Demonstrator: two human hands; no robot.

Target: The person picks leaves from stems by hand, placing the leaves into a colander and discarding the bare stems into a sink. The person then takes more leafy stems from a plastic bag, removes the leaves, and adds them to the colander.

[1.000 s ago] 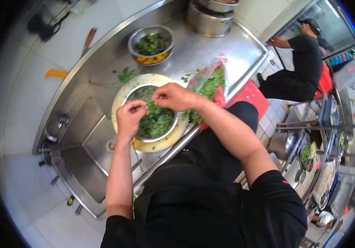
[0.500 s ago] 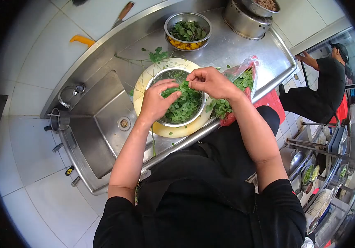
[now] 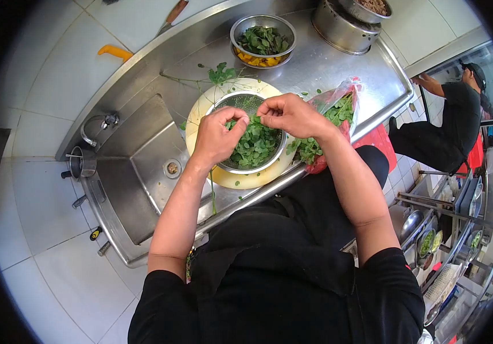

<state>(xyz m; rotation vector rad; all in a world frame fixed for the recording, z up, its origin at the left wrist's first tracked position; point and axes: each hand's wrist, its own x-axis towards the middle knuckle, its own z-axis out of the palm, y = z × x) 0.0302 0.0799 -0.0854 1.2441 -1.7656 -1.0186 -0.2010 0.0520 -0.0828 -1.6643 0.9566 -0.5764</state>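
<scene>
Green leaves [image 3: 253, 146] fill a steel colander [image 3: 246, 170], which stands on a round cream board [image 3: 229, 180]. Above the colander's left side is my left hand [image 3: 219, 133], its thumb and fingers drawn together in a pinch. My right hand [image 3: 292, 116] is pinched too, above the colander's right side, close to the left fingertips. Whatever either hand holds is too small to make out. Leafy stems [image 3: 341, 110] lie in a clear and red plastic bag [image 3: 356, 92] to the right. Thin bare stems [image 3: 186, 82] with some leaves lie behind the board.
A sink basin [image 3: 143, 172] is at the left with a tap [image 3: 92, 129]. At the back are a bowl of dark leaves [image 3: 262, 40] over yellow pieces and a steel pot [image 3: 344, 28]. A person in black [image 3: 458, 114] is at the right, near a rack [image 3: 464, 215].
My left hand's fingers have closed from a looser, more spread pose into a pinch. My right hand has barely moved and stays pinched.
</scene>
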